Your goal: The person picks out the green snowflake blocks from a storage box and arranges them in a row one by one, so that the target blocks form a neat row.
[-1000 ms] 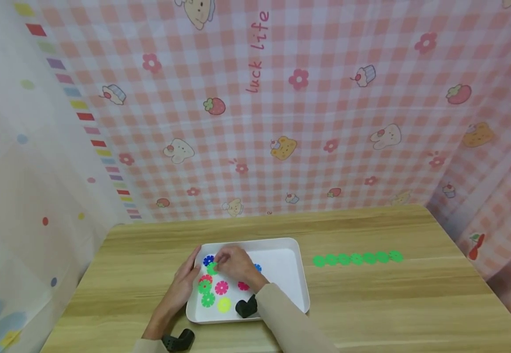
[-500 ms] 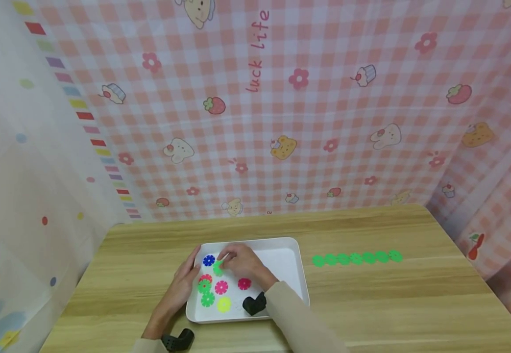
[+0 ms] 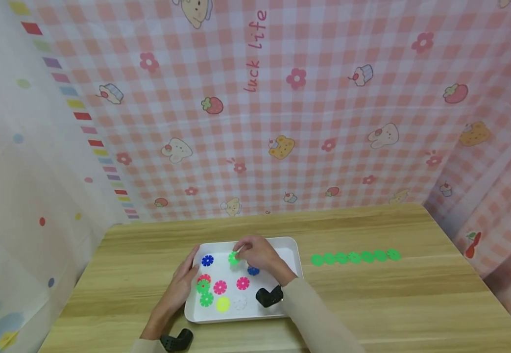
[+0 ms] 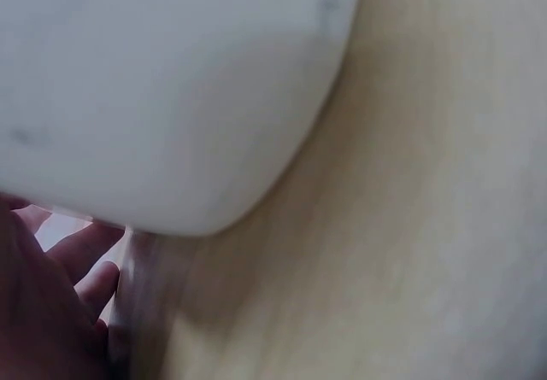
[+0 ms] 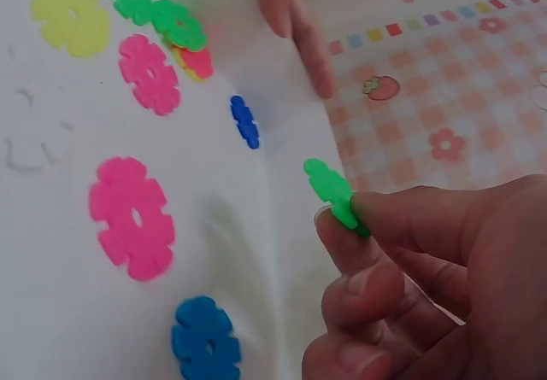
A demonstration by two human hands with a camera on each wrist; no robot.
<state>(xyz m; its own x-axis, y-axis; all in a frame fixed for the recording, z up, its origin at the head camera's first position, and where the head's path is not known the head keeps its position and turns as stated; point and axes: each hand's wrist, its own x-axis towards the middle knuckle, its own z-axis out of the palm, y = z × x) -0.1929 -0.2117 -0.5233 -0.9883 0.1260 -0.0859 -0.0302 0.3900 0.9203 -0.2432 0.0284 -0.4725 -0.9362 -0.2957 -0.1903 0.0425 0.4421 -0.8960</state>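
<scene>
My right hand (image 3: 257, 253) pinches a green notched plastic disc (image 5: 329, 190) between thumb and index finger, above the white tray (image 3: 226, 272). At the tray's left side my left hand (image 3: 183, 282) holds the wall, thumb inside the rim and fingers along the outside. Inside the tray lie a dark blue disc (image 3: 207, 260), two pink discs, a yellow disc (image 3: 223, 304), two green discs (image 3: 206, 299) by a red one, and a clear disc (image 3: 240, 303). A lighter blue disc (image 5: 206, 339) sits beneath my right hand.
To the right of the tray, a row of several green discs (image 3: 354, 257) lies on the wooden table (image 3: 370, 304), joined or touching. A checked curtain (image 3: 308, 113) hangs behind the table. Each wrist bears a black camera mount (image 3: 269, 296).
My right hand has moved right and slightly away from me with the green disc, off the spot beside the dark blue one. The blue disc under it shows again. My left hand stays put.
</scene>
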